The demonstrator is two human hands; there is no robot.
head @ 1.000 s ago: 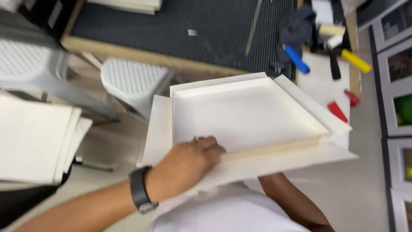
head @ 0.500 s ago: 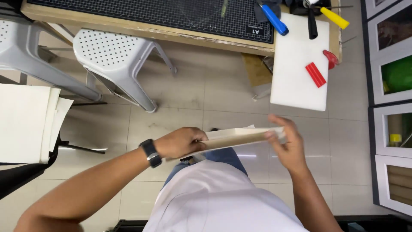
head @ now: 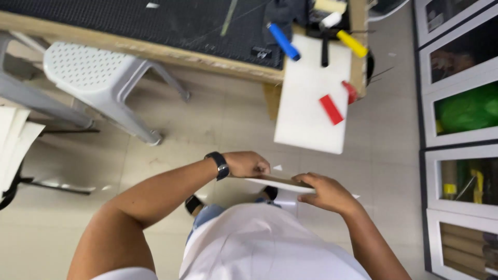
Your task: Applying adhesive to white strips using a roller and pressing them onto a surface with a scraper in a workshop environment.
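Note:
I hold a flat white cardboard tray (head: 277, 183) edge-on in front of my waist, so only its thin rim shows. My left hand (head: 248, 164), with a black watch on the wrist, grips its left end. At the tray's right end my right hand (head: 328, 193) is closed over the edge. Below the tray I see my white shirt, blue trousers and dark shoes on the tiled floor.
A wooden workbench with a black cutting mat (head: 171, 23) runs along the top. A white board (head: 311, 98) overhangs its edge with a red block (head: 330, 109), and blue-handled (head: 283, 41) and yellow-handled (head: 353, 43) tools lie nearby. Grey plastic stool (head: 98, 78) left, glass-fronted cabinets (head: 461, 114) right.
The tray went from open face-up over my lap to edge-on, held lower and closer to my body. My right hand came onto its right end. The camera view tilted down toward the floor.

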